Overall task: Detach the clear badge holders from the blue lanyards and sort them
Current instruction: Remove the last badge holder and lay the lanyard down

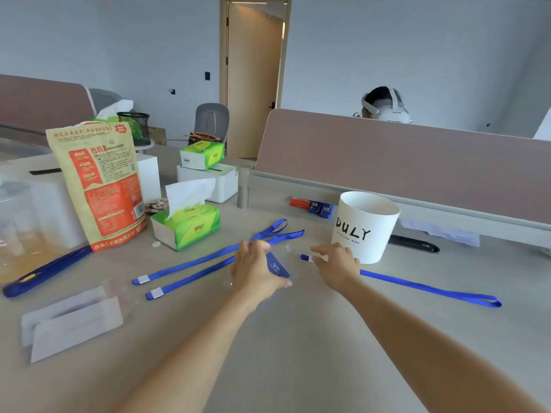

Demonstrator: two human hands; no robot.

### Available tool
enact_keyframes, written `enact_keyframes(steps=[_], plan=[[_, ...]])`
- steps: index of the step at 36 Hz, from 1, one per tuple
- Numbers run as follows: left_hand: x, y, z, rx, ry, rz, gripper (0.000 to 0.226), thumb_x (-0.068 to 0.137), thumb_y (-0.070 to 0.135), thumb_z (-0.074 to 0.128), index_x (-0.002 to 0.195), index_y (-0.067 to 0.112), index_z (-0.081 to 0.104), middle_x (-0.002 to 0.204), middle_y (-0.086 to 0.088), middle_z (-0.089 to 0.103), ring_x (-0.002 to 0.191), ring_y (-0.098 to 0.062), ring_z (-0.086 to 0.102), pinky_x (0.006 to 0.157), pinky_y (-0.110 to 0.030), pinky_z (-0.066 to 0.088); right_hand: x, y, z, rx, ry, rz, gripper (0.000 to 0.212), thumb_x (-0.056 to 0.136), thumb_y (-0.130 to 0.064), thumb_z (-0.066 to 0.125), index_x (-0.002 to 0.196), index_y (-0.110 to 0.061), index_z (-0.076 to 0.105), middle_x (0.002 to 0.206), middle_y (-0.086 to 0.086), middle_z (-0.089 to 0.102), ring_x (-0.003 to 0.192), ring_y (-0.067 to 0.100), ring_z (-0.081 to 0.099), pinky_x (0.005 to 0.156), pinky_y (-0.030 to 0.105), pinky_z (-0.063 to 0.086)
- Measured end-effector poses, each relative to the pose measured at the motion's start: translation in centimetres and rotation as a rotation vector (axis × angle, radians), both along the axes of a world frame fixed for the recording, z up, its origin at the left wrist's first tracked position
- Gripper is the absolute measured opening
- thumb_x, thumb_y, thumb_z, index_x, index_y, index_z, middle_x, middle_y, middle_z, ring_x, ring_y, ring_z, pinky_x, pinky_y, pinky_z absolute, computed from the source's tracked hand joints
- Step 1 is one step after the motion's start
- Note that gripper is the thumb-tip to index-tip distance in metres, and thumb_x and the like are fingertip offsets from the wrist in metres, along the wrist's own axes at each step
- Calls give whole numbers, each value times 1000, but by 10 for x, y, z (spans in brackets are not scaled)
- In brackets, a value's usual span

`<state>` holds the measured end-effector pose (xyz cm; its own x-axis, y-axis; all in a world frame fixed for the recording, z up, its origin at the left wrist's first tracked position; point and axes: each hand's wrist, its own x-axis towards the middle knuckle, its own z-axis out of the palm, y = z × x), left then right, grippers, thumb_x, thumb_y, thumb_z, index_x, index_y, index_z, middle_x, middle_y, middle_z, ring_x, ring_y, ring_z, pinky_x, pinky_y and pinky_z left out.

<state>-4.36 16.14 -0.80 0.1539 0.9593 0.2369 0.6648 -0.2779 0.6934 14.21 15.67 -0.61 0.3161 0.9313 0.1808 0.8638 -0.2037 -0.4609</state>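
Observation:
My left hand [256, 269] grips a clear badge holder [278, 265] with a blue card inside, just above the desk's middle. My right hand [337, 265] pinches the clip end of a blue lanyard [429, 289] that trails off to the right. The holder and that clip end sit a small gap apart. Two more blue lanyards [193, 268] lie side by side to the left, their white-tagged ends pointing toward me. Faint clear holders [119, 289] lie on the desk at the left, hard to make out.
A white DULY bucket [365, 226] stands just behind my right hand. Green tissue packs [186, 226], a tall snack bag [98, 183] and white boxes crowd the left. A white folded stand [71, 321] lies near left. A partition [402, 162] runs behind, with a person beyond it.

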Motion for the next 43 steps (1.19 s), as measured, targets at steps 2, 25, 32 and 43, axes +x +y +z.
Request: enact_keyframes(steps=[2,25,32,43], plan=[[0,0,-1,17,-8,-11,83,55,43,88,124,24,45,123,5,35,122,-16,36,91,-26,32,-2,6,-6,-12,-47,-6,34,97,-36,48,128,-33,60,130,1,54,124,23,40,99,38,30],[9,-27,-4,355,238,-304,87,62,61,73,137,37,37,131,17,33,123,-6,32,95,-20,15,7,-82,-6,93,470,1,15,88,-5,56,84,-17,49,79,3,73,66,14,58,55,21,41],[7,-28,-3,353,238,-346,88,66,57,72,143,38,32,134,20,31,125,-4,30,99,-18,12,7,-103,-8,186,505,-25,8,85,-25,70,93,-25,68,89,-7,70,78,4,59,62,14,40],[6,-33,2,456,268,-450,85,72,51,68,146,40,27,136,22,30,124,5,17,109,-19,11,-1,-98,-10,325,642,-18,8,81,-20,76,81,-23,68,84,-8,74,82,8,68,70,21,46]])
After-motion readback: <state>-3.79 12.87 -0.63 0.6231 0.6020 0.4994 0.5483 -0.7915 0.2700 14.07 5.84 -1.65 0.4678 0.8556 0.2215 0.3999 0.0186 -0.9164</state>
